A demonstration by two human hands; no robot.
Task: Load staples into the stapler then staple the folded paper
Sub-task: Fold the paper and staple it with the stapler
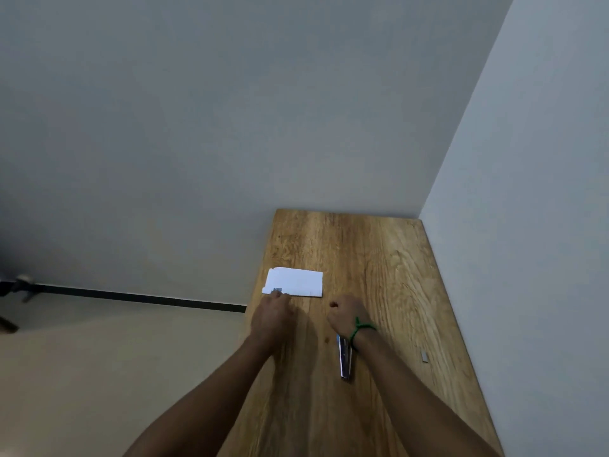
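A folded white paper (296, 281) lies flat on the wooden table (379, 258). My left hand (272, 316) reaches to the paper's near left corner, its fingertips pinched on a small grey staple strip (277, 289) that rests there. To the right, my right hand (346, 316) is curled into a fist just above the table, with a green thread around the wrist. A slim metal stapler (344, 361) lies on the table under that wrist, pointing toward me. Its far end is hidden by the wrist.
A second short grey staple strip (425, 356) lies near the table's right side. The table stands in a corner, with walls along its far and right edges. Its left edge drops off to the floor.
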